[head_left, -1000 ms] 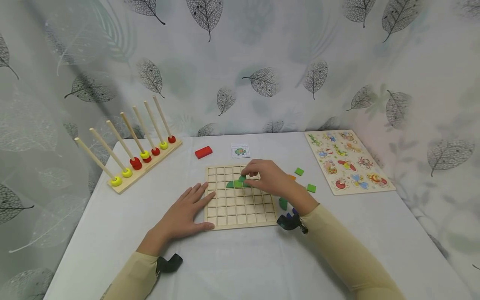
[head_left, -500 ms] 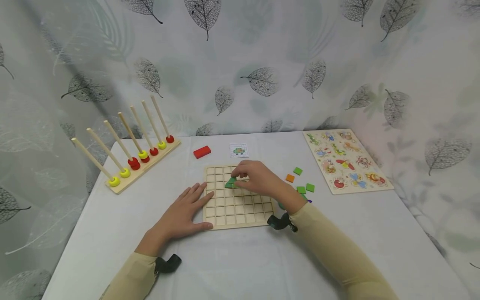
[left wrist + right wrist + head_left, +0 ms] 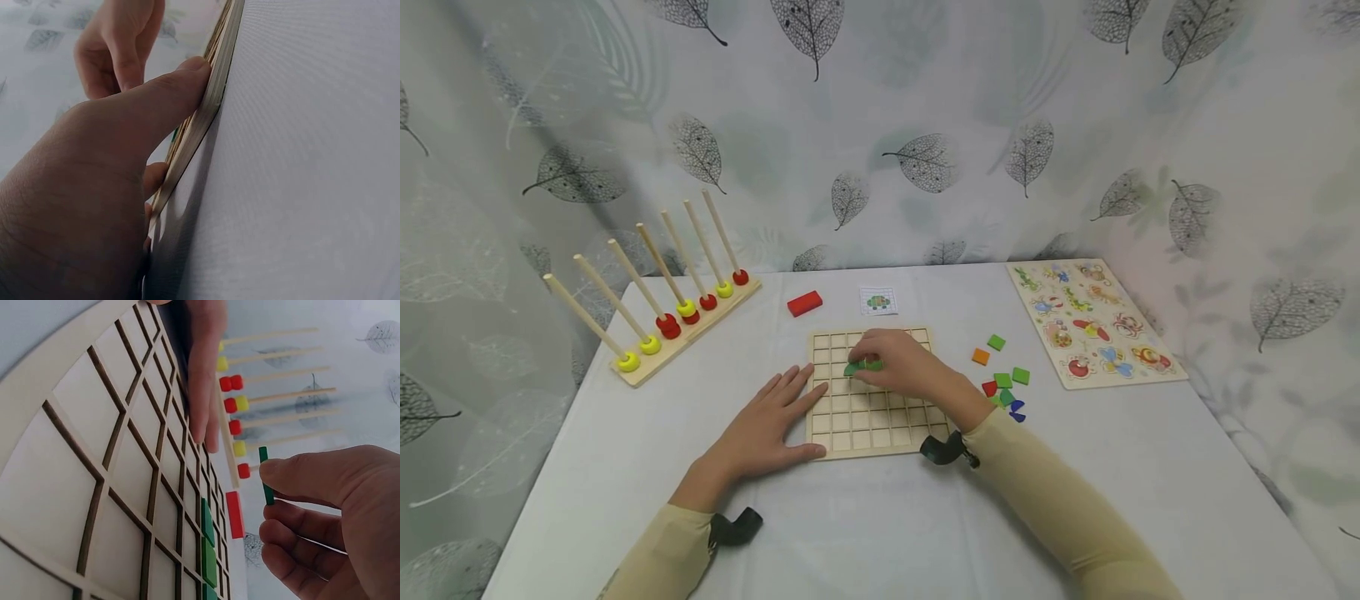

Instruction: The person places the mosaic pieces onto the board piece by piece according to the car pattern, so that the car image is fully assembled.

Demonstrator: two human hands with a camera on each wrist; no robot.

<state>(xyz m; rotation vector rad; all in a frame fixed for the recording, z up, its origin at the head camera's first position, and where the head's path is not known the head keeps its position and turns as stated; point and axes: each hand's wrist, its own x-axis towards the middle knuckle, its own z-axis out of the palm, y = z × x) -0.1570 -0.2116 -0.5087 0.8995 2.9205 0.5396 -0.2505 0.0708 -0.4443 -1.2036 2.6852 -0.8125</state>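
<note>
My right hand point(image 3: 898, 362) is over the upper left part of a wooden grid board point(image 3: 880, 437). In the right wrist view its thumb and index finger pinch a thin dark green tile point(image 3: 269, 495), held on edge above the board. Below it, a dark green tile point(image 3: 207, 522), a lighter green tile point(image 3: 209, 562) and another dark green one point(image 3: 209, 592) lie in a row in the grid. My left hand point(image 3: 760, 425) rests at the board's left side with fingers extended. Its thumb point(image 3: 187, 72) lies on the board's rim near the front corner.
Loose tiles lie right of the board, among them an orange tile point(image 3: 981, 357) and a red tile point(image 3: 989, 389). Behind the board are a picture card point(image 3: 878, 302) and a red block point(image 3: 805, 303). A peg rack point(image 3: 700, 327) stands left, an animal puzzle board point(image 3: 1120, 379) lies right.
My right hand has moved left across the board with the dark green tile, uncovering more of the loose tiles at the right. The left hand has stayed in place.
</note>
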